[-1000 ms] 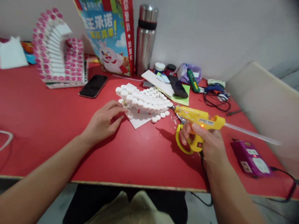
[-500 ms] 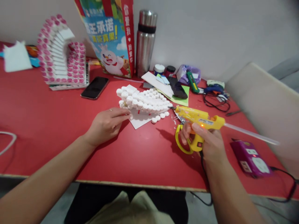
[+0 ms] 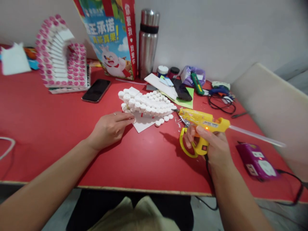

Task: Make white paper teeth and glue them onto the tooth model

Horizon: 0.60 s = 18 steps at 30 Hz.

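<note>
My right hand (image 3: 211,144) is closed round the grip of a yellow hot glue gun (image 3: 204,121), a clear glue stick jutting out behind it. The gun's nozzle points left at a white model (image 3: 146,103) built of small round white caps on white card. My left hand (image 3: 109,128) rests on the red table (image 3: 48,128) with its fingers loosely stretched out, their tips touching the card's near edge just below the model. Yellow-handled scissors (image 3: 187,146) lie on the table under the gun.
A pink-and-white cap model (image 3: 61,54), a black phone (image 3: 96,90), a printed carton (image 3: 110,38) and a steel flask (image 3: 147,41) stand toward the back. Small jars, paper, a green cutter (image 3: 196,84) and cables lie at the back right. A purple device (image 3: 256,160) sits to the right.
My left hand has slid a little toward me, from the model's left end to the card's near edge. The right hand and glue gun have hardly moved.
</note>
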Each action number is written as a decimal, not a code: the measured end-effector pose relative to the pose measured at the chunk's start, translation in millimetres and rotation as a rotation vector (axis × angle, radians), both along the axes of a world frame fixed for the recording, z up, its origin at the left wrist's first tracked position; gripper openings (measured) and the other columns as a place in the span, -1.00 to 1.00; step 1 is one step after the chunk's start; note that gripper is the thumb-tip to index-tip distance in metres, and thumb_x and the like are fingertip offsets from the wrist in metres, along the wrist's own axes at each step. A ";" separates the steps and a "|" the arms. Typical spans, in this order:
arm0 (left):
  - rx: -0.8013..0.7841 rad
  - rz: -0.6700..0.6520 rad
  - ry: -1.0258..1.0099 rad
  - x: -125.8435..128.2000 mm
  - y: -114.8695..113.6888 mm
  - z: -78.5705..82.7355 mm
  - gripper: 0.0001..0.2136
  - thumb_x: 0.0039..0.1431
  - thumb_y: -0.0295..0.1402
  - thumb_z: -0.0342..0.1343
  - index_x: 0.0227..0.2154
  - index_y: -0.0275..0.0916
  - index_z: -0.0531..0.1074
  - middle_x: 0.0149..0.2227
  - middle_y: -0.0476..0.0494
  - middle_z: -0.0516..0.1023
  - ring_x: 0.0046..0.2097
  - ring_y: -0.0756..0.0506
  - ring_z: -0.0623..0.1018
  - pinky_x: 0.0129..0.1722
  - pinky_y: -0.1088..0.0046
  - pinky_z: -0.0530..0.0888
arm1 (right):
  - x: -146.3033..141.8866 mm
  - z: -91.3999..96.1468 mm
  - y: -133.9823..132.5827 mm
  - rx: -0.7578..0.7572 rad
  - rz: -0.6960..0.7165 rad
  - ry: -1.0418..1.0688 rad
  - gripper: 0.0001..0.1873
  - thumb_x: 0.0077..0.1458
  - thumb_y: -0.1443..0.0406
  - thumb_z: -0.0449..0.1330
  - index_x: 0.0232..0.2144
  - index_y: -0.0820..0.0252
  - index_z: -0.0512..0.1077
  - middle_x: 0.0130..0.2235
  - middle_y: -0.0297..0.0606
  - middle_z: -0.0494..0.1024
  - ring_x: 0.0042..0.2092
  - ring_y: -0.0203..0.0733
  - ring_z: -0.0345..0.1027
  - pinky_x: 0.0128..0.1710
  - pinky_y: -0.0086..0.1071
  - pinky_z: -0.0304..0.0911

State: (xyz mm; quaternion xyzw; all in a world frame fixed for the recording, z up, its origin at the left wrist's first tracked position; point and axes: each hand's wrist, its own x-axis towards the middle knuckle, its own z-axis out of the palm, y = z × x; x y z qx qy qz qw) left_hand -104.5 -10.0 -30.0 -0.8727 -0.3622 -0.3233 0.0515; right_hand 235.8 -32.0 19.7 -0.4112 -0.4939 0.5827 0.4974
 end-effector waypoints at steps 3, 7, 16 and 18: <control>0.013 -0.002 -0.001 0.5 1.2 -0.1 -0.68 0.26 -0.61 0.03 -0.07 -0.27 0.62 0.00 -0.31 0.70 -0.02 -0.26 0.69 -0.08 0.19 0.65 | 0.3 0.0 0.1 -0.006 0.010 0.000 -0.73 0.19 0.19 0.35 -0.48 0.22 0.50 -0.51 -0.27 0.45 -0.51 -0.19 0.38 -0.52 -0.32 0.17; 0.007 -0.011 0.006 0.3 0.1 3.4 -0.67 0.24 -0.63 0.02 -0.05 -0.31 0.60 0.02 -0.37 0.68 0.02 -0.28 0.69 -0.07 0.19 0.65 | 0.6 0.3 -0.1 -0.006 0.005 0.004 -0.73 0.19 0.19 0.35 -0.47 0.21 0.50 -0.52 -0.27 0.45 -0.51 -0.20 0.39 -0.51 -0.32 0.20; -0.003 -0.060 0.063 41.4 -23.8 24.7 -0.77 0.35 -0.54 0.02 -0.09 -0.26 0.56 -0.02 -0.31 0.66 -0.09 -0.18 0.68 -0.20 0.35 0.61 | -0.2 -0.4 1.4 0.026 -0.090 -0.041 -0.77 0.14 0.15 0.38 -0.40 0.20 0.59 -0.43 -0.22 0.60 -0.55 -0.23 0.40 -0.58 -0.34 0.27; -0.114 -0.087 0.038 59.8 -21.3 29.3 -0.78 0.39 -0.51 0.02 -0.06 -0.31 0.55 0.02 -0.35 0.64 -0.06 -0.18 0.67 -0.17 0.34 0.61 | 0.1 -1.7 2.6 0.043 -0.096 -0.025 -0.77 0.16 0.15 0.36 -0.41 0.19 0.60 -0.42 -0.21 0.61 -0.56 -0.24 0.39 -0.58 -0.35 0.27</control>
